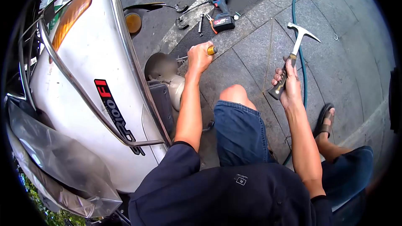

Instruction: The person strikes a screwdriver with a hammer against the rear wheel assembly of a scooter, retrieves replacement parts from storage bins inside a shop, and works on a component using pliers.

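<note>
My left hand [199, 58] is closed round the yellow handle of a screwdriver [212, 50]. Its thin shaft sticks out on the left, toward a dark round part [159, 66] low on a white scooter [94, 25]; blur hides whether the tip touches it. Off to the right, my right hand [289, 81] grips a hammer [298, 42] by its dark and tan handle. The hammer's silver head, with one long pointed side, is up and away from the screwdriver.
On the ground ahead lie a cordless drill [220, 10], pliers with orange handles [211, 24] and a metal socket piece [201, 23]. A green hose [294, 0] runs along the paving on the right. Chrome guard bars [119, 25] edge the scooter.
</note>
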A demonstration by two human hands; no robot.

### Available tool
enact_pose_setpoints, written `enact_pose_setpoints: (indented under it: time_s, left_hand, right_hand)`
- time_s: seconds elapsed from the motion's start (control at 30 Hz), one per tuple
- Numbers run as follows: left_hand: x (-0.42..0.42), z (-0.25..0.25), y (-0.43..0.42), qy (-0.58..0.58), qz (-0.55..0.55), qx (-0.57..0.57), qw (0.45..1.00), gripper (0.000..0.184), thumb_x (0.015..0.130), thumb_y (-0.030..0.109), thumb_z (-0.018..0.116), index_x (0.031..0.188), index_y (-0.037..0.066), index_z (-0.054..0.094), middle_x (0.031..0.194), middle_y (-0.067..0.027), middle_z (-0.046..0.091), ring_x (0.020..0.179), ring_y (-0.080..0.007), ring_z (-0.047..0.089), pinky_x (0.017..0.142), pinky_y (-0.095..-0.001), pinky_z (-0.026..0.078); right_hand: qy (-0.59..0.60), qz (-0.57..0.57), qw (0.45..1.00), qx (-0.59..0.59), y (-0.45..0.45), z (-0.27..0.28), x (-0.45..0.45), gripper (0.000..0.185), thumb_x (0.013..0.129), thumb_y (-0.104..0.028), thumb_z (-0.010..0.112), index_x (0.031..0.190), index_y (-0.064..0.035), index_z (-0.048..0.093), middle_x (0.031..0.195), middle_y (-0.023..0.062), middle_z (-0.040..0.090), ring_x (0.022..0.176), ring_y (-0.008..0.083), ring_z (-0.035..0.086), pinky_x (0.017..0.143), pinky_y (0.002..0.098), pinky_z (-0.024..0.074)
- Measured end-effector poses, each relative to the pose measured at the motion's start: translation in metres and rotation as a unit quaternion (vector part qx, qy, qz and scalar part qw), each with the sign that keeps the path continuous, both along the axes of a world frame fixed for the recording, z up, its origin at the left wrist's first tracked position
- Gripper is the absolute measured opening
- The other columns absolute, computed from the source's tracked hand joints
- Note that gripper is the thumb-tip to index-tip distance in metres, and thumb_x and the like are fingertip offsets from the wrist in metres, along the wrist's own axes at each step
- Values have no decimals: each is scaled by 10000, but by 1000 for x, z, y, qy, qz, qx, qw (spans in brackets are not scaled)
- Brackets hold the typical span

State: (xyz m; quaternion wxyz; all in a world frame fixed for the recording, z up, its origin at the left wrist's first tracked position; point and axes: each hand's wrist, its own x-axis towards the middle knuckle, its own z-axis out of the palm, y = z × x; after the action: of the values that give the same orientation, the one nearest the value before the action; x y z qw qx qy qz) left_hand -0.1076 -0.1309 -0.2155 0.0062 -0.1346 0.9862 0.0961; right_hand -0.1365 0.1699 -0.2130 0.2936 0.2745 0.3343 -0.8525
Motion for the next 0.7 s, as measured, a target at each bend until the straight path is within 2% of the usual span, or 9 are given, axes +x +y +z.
enact_pose_setpoints:
  time_s: [0.13, 0.27, 0.33, 0.37, 0.47, 0.53, 0.57, 0.63, 0.7]
  left_hand:
    - [0, -3, 4, -6, -10, -33, 999, 126, 740, 122, 614, 862, 125, 646, 808, -136, 664, 810, -346, 644, 706, -461, 496]
    - [0, -17, 1, -73, -14, -25, 997, 167, 728, 155, 649, 892, 127, 653, 869, -137, 672, 830, -339, 650, 724, -446, 507]
    - [0, -9, 10, -106, -7, -67, 992, 170, 732, 172, 658, 898, 136, 660, 870, -123, 677, 829, -337, 652, 711, -436, 511]
    - [4, -8, 11, -106, -7, -64, 992, 174, 730, 167, 658, 902, 140, 662, 865, -122, 677, 825, -338, 652, 711, -434, 511]
    - [4, -10, 4, -86, -11, -48, 995, 251, 680, 154, 687, 930, 162, 676, 856, -114, 686, 817, -328, 659, 712, -411, 519]
    - [3, -14, 1, -86, -24, -54, 995, 238, 678, 158, 684, 916, 163, 678, 847, -109, 686, 811, -323, 659, 709, -409, 519]
    - [4, -18, 1, -86, -26, -48, 995, 219, 676, 160, 678, 896, 159, 677, 826, -112, 681, 796, -324, 657, 696, -406, 516]
    - [2, -24, 2, -79, -31, -55, 995, 217, 675, 160, 677, 893, 157, 678, 816, -116, 678, 786, -325, 655, 686, -405, 513]
    - [2, -20, 2, -91, -36, -66, 993, 220, 672, 156, 676, 892, 148, 679, 786, -128, 668, 757, -327, 653, 662, -402, 506]
  right_hand:
    - [-30, -51, 998, 21, 12, -25, -3, 263, 965, -371, 527, 937, -144, 399, 678, 6, 429, 501, 84, 399, 442, 251, 381]
    - [-75, 91, 993, -13, 38, -62, -15, 293, 958, -371, 538, 935, -117, 396, 690, 26, 469, 485, 79, 428, 415, 243, 395]
    - [-34, 104, 994, 1, 37, -38, 1, 307, 961, -374, 531, 964, -94, 406, 691, 27, 467, 492, 86, 446, 418, 248, 406]
    - [-45, 102, 994, -5, 39, -28, 8, 307, 961, -374, 531, 964, -94, 406, 691, 27, 467, 492, 86, 446, 418, 248, 406]
    - [55, 103, 993, -21, 37, -8, 38, 359, 964, -398, 518, 1028, -59, 417, 688, 29, 460, 489, 95, 461, 426, 249, 417]
    - [143, 111, 983, 27, 33, -22, 53, 439, 963, -433, 505, 1053, -9, 433, 645, 31, 460, 457, 98, 461, 417, 251, 414]
    - [147, 114, 982, 25, 29, -32, 68, 439, 963, -433, 505, 1053, -9, 433, 645, 31, 460, 457, 98, 461, 417, 251, 414]
    - [178, 207, 958, 88, 11, -65, 81, 469, 968, -448, 487, 1029, 17, 453, 596, 29, 461, 421, 98, 451, 398, 254, 401]
    - [183, 208, 958, 77, -12, -79, 94, 447, 972, -436, 482, 953, 11, 463, 561, 25, 455, 412, 97, 451, 385, 254, 388]
